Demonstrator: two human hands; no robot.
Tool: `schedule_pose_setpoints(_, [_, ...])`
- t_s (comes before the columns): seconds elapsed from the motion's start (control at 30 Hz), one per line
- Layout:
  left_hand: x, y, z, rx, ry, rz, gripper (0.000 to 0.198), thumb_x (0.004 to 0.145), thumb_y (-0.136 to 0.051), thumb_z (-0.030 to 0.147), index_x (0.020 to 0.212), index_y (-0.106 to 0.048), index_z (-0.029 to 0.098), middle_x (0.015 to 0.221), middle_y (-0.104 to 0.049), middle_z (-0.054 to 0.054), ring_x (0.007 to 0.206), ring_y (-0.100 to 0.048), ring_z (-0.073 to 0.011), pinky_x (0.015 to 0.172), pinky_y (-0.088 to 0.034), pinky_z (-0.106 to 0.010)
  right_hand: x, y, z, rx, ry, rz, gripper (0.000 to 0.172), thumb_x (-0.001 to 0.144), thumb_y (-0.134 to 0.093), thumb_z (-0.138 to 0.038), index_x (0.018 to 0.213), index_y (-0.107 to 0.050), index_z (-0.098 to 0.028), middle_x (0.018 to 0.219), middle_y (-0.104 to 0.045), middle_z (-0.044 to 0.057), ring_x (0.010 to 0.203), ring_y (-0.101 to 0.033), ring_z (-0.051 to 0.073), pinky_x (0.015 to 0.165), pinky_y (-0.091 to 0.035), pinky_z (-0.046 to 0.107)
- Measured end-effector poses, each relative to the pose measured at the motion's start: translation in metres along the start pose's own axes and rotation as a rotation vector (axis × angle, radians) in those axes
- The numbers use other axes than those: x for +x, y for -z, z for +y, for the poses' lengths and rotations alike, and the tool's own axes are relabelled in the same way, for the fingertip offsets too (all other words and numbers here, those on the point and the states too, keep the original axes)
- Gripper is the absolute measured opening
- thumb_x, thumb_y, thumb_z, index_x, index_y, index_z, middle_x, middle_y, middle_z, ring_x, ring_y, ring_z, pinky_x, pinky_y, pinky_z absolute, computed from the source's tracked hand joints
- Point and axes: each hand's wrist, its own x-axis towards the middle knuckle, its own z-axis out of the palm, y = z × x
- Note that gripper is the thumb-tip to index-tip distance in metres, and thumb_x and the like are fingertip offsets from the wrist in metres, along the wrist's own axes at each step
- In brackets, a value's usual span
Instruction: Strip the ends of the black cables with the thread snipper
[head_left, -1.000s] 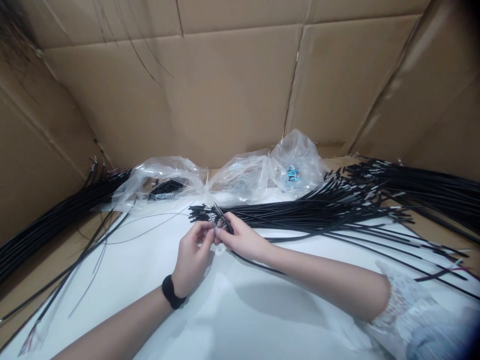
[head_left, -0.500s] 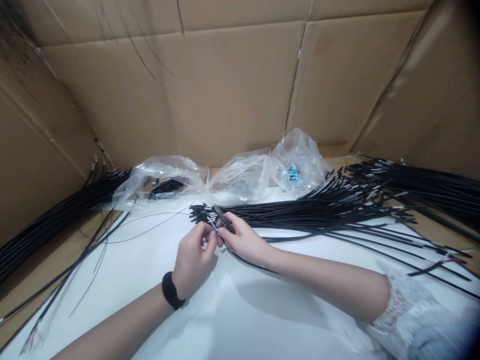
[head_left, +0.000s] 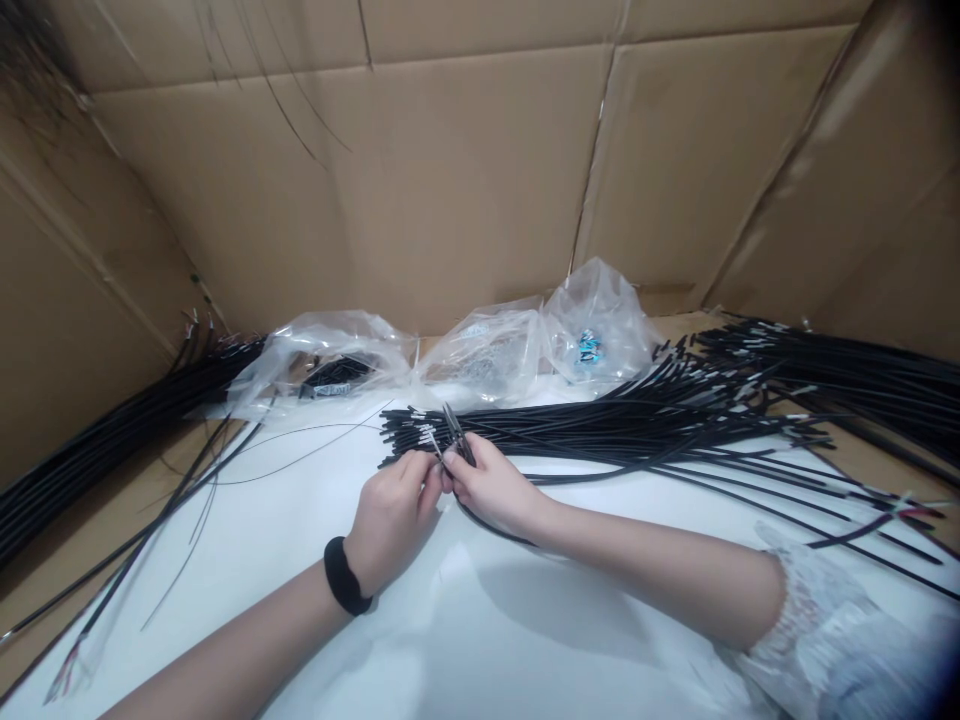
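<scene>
The right hand [head_left: 491,487] holds the end of one black cable [head_left: 459,448] between its thumb and first fingers, pinching it so that the cable tip rises up and away from the fingertips, a little tilted. From under the right palm the same cable runs back toward the person along the white sheet [head_left: 480,620], in a soft curve beside the right forearm. The left hand [head_left: 390,515] is just beside the right one, the two hands touching at the fingertips. The left thumb and forefinger are pressed together on something very thin at the cable tip; it looks like a bare wire end, but it is too small to tell for sure. The other left fingers are curled in. A black band [head_left: 345,592] sits around the left wrist.

Taking the white sheet as landmark: the held cable end is above its middle, close to its far edge. A large bundle of black cables [head_left: 637,425] lies across the far right part of the sheet, its left ends just behind the hands. Another bundle of black cables [head_left: 112,440] lies off the left side of the sheet, along the cardboard wall [head_left: 465,170]. Three clear plastic bags [head_left: 487,355] with small parts stand behind the far edge of the sheet, against the cardboard. Some single thin wires [head_left: 195,510] lie on the left part of the sheet.
</scene>
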Motion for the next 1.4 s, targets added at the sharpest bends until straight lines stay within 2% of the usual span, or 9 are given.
schedule_pose_setpoints(0.2, [0.0, 0.001, 0.001, -0.185, 0.194, -0.07, 0.013, 0.088, -0.041, 0.018, 0.08, -0.051, 0.018, 0.072, -0.057, 0.001, 0.063, -0.052, -0.0104, 0.06, -0.04, -0.023, -0.001, -0.003, -0.009, 0.21, -0.155, -0.034, 0.011, 0.087, -0.04, -0.022, 0.079, -0.036, -0.017, 0.057, -0.043, -0.006, 0.043, -0.032, 0.003, 0.044, -0.022, 0.017])
schedule_pose_setpoints(0.4, [-0.003, -0.003, -0.006, -0.093, 0.055, 0.128, 0.014, 0.086, -0.047, 0.016, 0.098, -0.054, 0.019, 0.086, -0.062, -0.002, 0.078, -0.057, -0.012, 0.07, -0.044, -0.024, 0.0, 0.001, -0.014, 0.201, -0.085, -0.083, 0.005, 0.085, -0.042, -0.016, 0.083, -0.038, -0.016, 0.059, -0.047, -0.005, 0.044, -0.034, 0.003, 0.044, -0.024, 0.017])
schedule_pose_setpoints(0.5, [-0.003, -0.003, -0.006, -0.052, 0.014, 0.177, 0.01, 0.084, -0.051, 0.016, 0.092, -0.056, 0.019, 0.08, -0.064, 0.0, 0.072, -0.057, -0.0117, 0.066, -0.044, -0.023, 0.001, 0.003, -0.011, 0.194, -0.021, -0.131, 0.008, 0.083, -0.048, -0.019, 0.083, -0.041, -0.015, 0.061, -0.048, -0.004, 0.045, -0.035, 0.003, 0.043, -0.025, 0.017])
schedule_pose_setpoints(0.67, [-0.001, -0.001, -0.005, -0.039, 0.028, 0.131, 0.007, 0.084, -0.049, 0.018, 0.084, -0.056, 0.018, 0.071, -0.063, 0.0, 0.063, -0.056, -0.0111, 0.061, -0.043, -0.023, 0.0, 0.003, -0.012, 0.155, -0.015, -0.114, 0.02, 0.08, -0.054, -0.028, 0.071, -0.042, -0.014, 0.06, -0.048, -0.003, 0.043, -0.033, 0.003, 0.042, -0.025, 0.018])
schedule_pose_setpoints(0.87, [0.006, 0.006, 0.0, -0.006, 0.056, 0.037, 0.008, 0.086, -0.045, 0.021, 0.084, -0.052, 0.017, 0.073, -0.061, -0.001, 0.063, -0.056, -0.0128, 0.058, -0.041, -0.025, -0.003, 0.002, -0.027, 0.306, -0.161, -0.093, 0.02, 0.073, -0.051, -0.015, 0.057, -0.039, -0.015, 0.049, -0.037, -0.005, 0.044, -0.032, 0.003, 0.045, -0.021, 0.019])
schedule_pose_setpoints(1.0, [0.028, 0.023, 0.01, -0.073, 0.102, 0.006, 0.011, 0.087, -0.042, 0.022, 0.084, -0.051, 0.018, 0.076, -0.06, -0.002, 0.067, -0.055, -0.0139, 0.061, -0.041, -0.026, -0.003, 0.008, -0.043, 0.395, -0.089, -0.126, 0.01, 0.067, -0.051, -0.014, 0.06, -0.045, -0.012, 0.054, -0.042, -0.003, 0.045, -0.032, 0.002, 0.047, -0.022, 0.02])
schedule_pose_setpoints(1.17, [0.077, 0.044, 0.023, -0.463, 0.241, -0.121, 0.015, 0.084, -0.047, 0.025, 0.085, -0.06, 0.017, 0.08, -0.065, -0.002, 0.072, -0.059, -0.0137, 0.067, -0.045, -0.026, 0.0, 0.026, -0.066, 0.437, 0.049, -0.059, 0.01, 0.065, -0.057, -0.017, 0.065, -0.049, -0.01, 0.06, -0.046, -0.002, 0.05, -0.033, 0.003, 0.048, -0.022, 0.02])
schedule_pose_setpoints(1.27, [0.105, 0.049, 0.027, -0.631, 0.283, -0.214, 0.018, 0.08, -0.051, 0.027, 0.086, -0.064, 0.015, 0.08, -0.068, -0.004, 0.073, -0.061, -0.0149, 0.067, -0.046, -0.026, 0.003, 0.039, -0.076, 0.499, 0.095, -0.052, 0.014, 0.064, -0.062, -0.018, 0.067, -0.051, -0.01, 0.059, -0.047, -0.002, 0.05, -0.031, 0.003, 0.048, -0.021, 0.02])
schedule_pose_setpoints(1.4, [0.126, 0.047, 0.026, -0.679, 0.257, -0.268, 0.02, 0.078, -0.053, 0.03, 0.08, -0.064, 0.014, 0.072, -0.066, -0.003, 0.065, -0.057, -0.013, 0.06, -0.043, -0.024, 0.006, 0.05, -0.084, 0.537, 0.119, -0.02, 0.016, 0.061, -0.063, -0.018, 0.069, -0.052, -0.01, 0.058, -0.047, -0.003, 0.049, -0.03, 0.002, 0.048, -0.021, 0.02])
